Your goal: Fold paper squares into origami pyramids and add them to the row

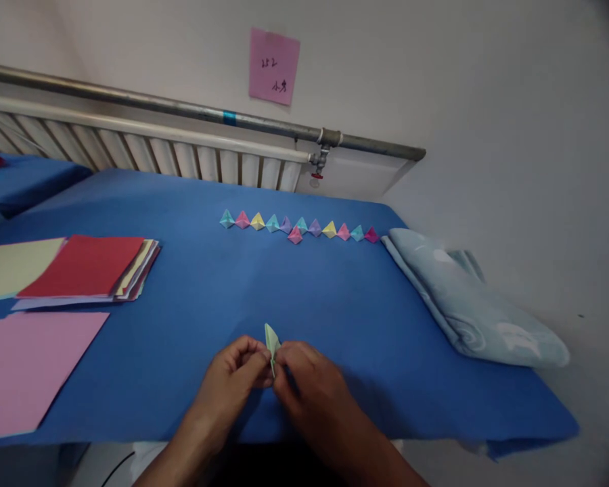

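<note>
Between my two hands is a small piece of folded pale green paper [271, 340], its pointed tip standing up above the fingers. My left hand [237, 370] pinches its left side with thumb and fingertips. From the other side, the closed fingers of my right hand [308, 379] grip it too. The lower part of the paper is mostly hidden by the fingers. Farther back on the blue cloth lies a row of small folded paper diamonds [273, 224] in turquoise, pink, yellow and purple, with one pink diamond [295, 235] just in front of the row.
At the left lie a stack of coloured paper [86, 266], yellow sheets [17, 267] and pink sheets [35, 368]. A folded light-blue blanket [467, 297] rests at the right on the blue-covered surface [197, 284]. Behind are a radiator [183, 159], a metal pipe [147, 103] and a wall note [274, 66].
</note>
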{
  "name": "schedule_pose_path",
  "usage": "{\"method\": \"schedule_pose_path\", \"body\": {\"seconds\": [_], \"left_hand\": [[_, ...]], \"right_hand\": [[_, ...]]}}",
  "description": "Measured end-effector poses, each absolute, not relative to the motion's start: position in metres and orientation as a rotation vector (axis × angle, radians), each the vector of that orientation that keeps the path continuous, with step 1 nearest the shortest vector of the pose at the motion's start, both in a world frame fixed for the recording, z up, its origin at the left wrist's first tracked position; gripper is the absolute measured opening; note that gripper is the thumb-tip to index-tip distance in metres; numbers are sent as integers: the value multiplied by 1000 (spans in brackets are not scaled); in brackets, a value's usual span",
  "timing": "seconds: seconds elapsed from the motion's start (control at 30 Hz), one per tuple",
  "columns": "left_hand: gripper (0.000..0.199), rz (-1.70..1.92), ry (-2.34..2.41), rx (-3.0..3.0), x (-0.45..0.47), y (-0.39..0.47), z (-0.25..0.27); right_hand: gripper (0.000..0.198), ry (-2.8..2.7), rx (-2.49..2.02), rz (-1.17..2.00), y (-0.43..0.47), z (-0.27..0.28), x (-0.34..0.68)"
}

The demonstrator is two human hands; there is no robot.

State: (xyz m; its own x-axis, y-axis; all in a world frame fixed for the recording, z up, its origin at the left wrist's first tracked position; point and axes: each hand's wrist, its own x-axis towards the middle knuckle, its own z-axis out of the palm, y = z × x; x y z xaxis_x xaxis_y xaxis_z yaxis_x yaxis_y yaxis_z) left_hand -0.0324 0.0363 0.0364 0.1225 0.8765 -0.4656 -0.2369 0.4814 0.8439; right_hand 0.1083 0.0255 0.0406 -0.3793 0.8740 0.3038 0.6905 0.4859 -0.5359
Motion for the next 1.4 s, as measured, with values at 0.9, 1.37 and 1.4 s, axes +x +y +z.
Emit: {"method": "schedule_pose_path", "body": {"seconds": [0.9, 1.37, 1.4], "left_hand": [[23, 977, 1278, 822, -28, 42, 29], [19, 894, 1418, 1215, -36, 36, 28], [20, 889, 1418, 1225, -36, 36, 28]], "right_hand": [[13, -2117, -1263, 313, 32, 29, 107], [14, -1962, -1364, 694, 37, 36, 108], [15, -1974, -1371, 685, 37, 36, 109]]}}
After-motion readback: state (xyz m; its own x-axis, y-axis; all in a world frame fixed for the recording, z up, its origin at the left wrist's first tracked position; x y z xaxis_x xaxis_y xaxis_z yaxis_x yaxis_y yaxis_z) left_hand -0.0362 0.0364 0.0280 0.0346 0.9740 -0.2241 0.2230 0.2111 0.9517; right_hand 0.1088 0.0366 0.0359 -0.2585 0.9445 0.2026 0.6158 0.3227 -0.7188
